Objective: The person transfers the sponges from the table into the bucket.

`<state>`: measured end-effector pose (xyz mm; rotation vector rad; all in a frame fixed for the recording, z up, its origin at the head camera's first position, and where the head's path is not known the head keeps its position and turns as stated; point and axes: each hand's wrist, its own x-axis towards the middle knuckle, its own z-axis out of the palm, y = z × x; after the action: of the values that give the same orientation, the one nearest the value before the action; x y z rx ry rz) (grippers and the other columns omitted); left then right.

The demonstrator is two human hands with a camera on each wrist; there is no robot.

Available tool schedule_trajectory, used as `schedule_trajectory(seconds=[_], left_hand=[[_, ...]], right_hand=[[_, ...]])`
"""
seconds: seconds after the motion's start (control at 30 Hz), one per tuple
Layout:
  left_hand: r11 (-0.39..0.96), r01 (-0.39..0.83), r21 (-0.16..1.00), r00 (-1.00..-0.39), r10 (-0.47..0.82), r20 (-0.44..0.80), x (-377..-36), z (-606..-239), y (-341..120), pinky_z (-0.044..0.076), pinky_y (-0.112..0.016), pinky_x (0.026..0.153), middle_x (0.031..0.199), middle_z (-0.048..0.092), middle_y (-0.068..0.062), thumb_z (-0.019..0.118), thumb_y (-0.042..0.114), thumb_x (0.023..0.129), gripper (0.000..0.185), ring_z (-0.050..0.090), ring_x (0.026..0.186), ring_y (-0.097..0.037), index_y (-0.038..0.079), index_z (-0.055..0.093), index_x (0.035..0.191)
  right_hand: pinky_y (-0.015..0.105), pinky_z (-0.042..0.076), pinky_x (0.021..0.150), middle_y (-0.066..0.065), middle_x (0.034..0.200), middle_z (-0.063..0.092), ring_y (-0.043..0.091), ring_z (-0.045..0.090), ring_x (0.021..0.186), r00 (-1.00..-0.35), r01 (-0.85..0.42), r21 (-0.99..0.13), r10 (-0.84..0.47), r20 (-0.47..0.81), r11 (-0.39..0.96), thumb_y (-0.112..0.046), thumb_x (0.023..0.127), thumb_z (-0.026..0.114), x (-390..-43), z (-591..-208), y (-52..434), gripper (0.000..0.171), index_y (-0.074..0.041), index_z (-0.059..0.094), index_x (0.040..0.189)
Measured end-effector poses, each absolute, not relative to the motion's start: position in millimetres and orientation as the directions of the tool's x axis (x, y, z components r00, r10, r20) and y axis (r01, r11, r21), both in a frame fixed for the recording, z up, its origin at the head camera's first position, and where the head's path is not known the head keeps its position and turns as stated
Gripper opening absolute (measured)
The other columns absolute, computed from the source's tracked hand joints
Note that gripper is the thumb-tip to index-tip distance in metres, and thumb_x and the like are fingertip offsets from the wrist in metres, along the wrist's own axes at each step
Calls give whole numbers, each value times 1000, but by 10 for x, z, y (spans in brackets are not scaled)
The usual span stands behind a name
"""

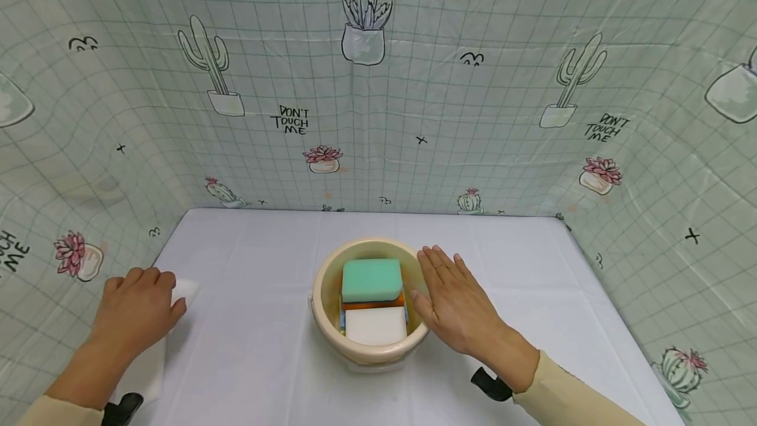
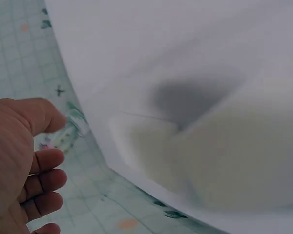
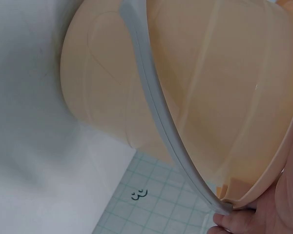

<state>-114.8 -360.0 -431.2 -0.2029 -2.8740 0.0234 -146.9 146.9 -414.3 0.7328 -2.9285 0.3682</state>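
The bucket (image 1: 369, 340) sits mid-tabletop (image 1: 532, 268), touching the right grip (image 1: 455, 301) on its left, 3 sponges (image 1: 371, 279) stacked inside, left grip (image 1: 135, 307) well apart.
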Motion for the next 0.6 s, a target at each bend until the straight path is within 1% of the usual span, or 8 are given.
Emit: schedule_trajectory(seconds=[0.2,0.37,0.5,0.6], left_hand=[[997,63,-33,-990,66,125,-1094,-4455,-3814,39,-60,74,81,54,-14,83,38,83,52,53,86,-40,-7,57,91],[998,40,-53,-997,43,58,-1101,-4544,-3919,38,-58,74,81,54,-16,81,45,84,59,52,86,-40,-8,57,90],[998,21,-57,-1000,21,-10,-1126,-4588,-3991,38,-61,77,84,55,-20,79,48,86,64,52,89,-43,-12,59,93],[998,10,-55,-998,6,-63,-1141,-4618,-4025,37,-61,78,85,55,-20,76,51,87,65,50,89,-43,-13,60,93]], right_hand=[[56,21,131,21,168,37,36,29,160,-878,-477,-207,-452,159,854,-41,109,46,-1471,-4150,1471,70,4,36,161],[56,21,131,21,168,37,36,29,160,-880,-474,-213,-449,156,854,-41,109,46,-1470,-4152,1470,70,4,36,161],[56,21,131,21,168,37,36,29,160,-881,-472,-214,-448,154,855,-41,109,46,-1468,-4148,1470,70,4,36,161],[57,21,131,21,168,37,36,30,160,-880,-473,-214,-449,155,855,-41,109,46,-1468,-4146,1470,70,4,36,161]])
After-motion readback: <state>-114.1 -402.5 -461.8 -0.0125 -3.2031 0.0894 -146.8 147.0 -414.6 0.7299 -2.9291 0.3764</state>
